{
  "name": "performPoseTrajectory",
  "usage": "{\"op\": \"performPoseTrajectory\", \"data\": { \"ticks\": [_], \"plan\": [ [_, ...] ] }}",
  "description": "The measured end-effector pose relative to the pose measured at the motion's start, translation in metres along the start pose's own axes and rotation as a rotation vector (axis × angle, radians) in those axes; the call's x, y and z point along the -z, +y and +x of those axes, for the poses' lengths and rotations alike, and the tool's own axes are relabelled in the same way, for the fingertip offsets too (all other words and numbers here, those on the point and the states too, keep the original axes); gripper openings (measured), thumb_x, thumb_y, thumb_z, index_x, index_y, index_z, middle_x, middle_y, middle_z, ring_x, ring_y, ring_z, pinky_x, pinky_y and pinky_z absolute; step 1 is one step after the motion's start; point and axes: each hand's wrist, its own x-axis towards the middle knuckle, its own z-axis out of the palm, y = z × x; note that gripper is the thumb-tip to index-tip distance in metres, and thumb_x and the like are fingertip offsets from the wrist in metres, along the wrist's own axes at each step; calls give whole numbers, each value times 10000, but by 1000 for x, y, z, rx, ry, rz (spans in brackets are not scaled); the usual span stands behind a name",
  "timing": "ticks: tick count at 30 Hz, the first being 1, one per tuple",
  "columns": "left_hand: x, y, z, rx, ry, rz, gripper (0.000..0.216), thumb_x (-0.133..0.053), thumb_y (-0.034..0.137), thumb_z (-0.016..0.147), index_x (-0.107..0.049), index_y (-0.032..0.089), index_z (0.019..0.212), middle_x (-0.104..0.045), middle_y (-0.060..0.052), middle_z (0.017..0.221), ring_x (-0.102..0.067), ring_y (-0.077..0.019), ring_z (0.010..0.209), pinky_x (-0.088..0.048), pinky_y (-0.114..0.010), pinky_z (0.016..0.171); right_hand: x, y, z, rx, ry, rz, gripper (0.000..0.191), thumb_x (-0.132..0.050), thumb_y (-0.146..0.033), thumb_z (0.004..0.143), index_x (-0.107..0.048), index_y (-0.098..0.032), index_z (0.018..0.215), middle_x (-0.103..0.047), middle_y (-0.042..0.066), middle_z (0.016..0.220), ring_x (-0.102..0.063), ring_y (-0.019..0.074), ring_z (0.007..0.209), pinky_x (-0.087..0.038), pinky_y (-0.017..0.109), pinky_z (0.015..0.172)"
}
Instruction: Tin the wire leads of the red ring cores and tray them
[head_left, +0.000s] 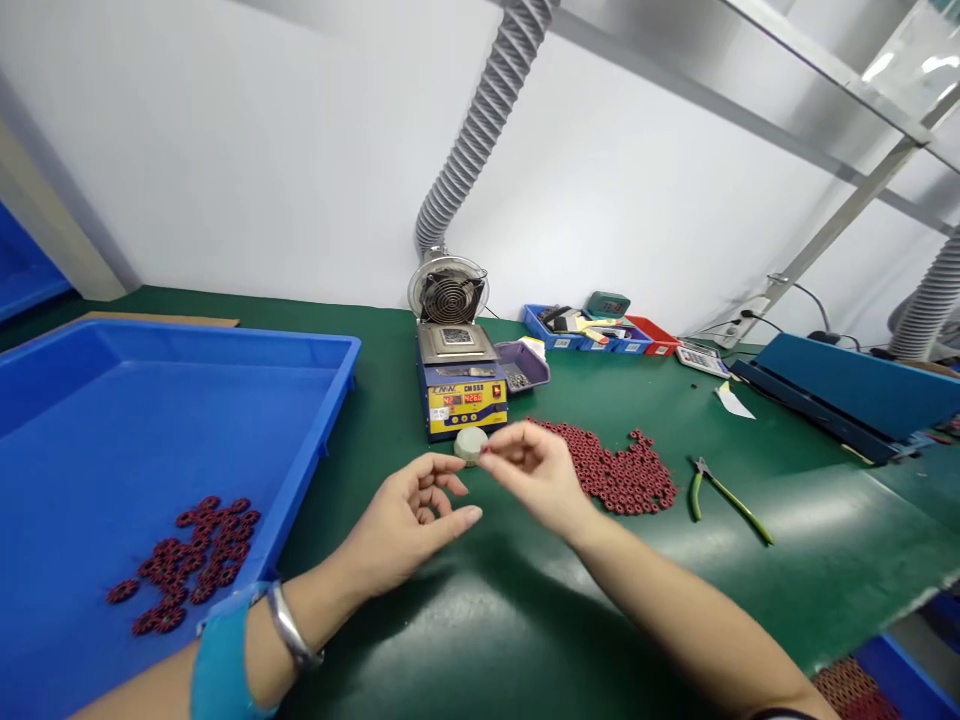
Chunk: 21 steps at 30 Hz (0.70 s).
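- While both hands are raised near the centre of the frame, the right hand (541, 482) pinches a small red piece (487, 449) between thumb and index finger; its exact form is too small to tell.
- Left hand (405, 515), left of centre: thumb and fingers curved and set wide apart, with a clear gap between; its fingertips are near the right hand's, not touching.
- Small red piece: at frame centre, overlapping the edge of a pale round block (469, 442) in view; whether the 2 touch cannot be told.
- Directly above the block in the frame: a blue and yellow heating unit (466, 395) with 2 lit red displays, a purple bin (534, 362) just beside its right side.
- Right of centre: a spread of red rings (626, 482) on the green table (817, 530), its left edge partly hidden by the right hand.
- Further right: 1 pair of green-handled cutters (739, 502), lying with handles apart, well clear of both hands.
- Left of frame: a blue tray (180, 410) with a cluster of dark red rings (202, 550) at its lower right.
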Motion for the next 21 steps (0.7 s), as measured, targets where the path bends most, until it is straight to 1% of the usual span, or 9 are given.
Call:
{"op": "performPoseTrajectory", "data": {
  "ticks": [2,5,8,11,15,17,19,21],
  "plan": [
    [-2,2,-2,24,-76,-78,436,-732,303,669,-531,144,1021,-552,-8,858,-479,-82,640,-427,-237,615,-4,6,-34,141,27,-134,113,-671,-263,725,-577,-239,784,-642,13,774,-631,154,699,-541,308,651],
    [-8,2,-7,86,-169,-101,400,-768,288,636,-554,136,937,-569,5,794,-486,-83,637,-421,-239,617,-5,12,-64,323,73,-294,141,-654,-187,729,-571,-263,813,-635,14,790,-621,170,733,-532,329,666],
    [-15,3,-14,150,-219,-60,348,-770,290,634,-557,127,856,-553,30,704,-484,-84,613,-404,-232,594,-4,16,-79,401,63,-351,171,-633,-156,728,-559,-267,834,-643,23,817,-625,178,759,-531,333,674],
    [-20,3,-20,167,-260,-19,297,-742,303,669,-553,119,806,-519,48,649,-459,-80,594,-381,-224,573,-4,19,-86,442,34,-391,161,-606,-137,729,-547,-257,819,-643,32,809,-623,177,753,-527,328,671],
    [-26,4,-21,148,-255,38,268,-700,332,714,-543,122,769,-506,49,627,-434,-78,577,-357,-222,552,-7,19,-90,501,29,-397,166,-581,-109,736,-541,-244,824,-640,33,803,-617,163,741,-520,307,664],
    [-25,6,-21,137,-238,81,261,-683,347,725,-549,126,768,-512,44,623,-442,-85,575,-363,-227,551,-6,17,-91,519,19,-407,173,-580,-115,751,-544,-240,864,-642,40,825,-617,162,759,-518,305,672],
    [-18,11,-26,124,-197,181,249,-670,359,732,-561,137,763,-511,43,610,-449,-93,565,-374,-231,545,-1,15,-94,518,2,-444,197,-602,-148,761,-544,-238,926,-644,53,865,-616,174,794,-515,320,689],
    [-6,17,-36,103,-127,328,239,-685,364,719,-580,152,749,-523,40,602,-466,-104,561,-391,-236,543,12,14,-98,481,-16,-499,230,-625,-192,764,-540,-239,972,-641,63,899,-610,189,824,-510,340,705]
  ]
}}
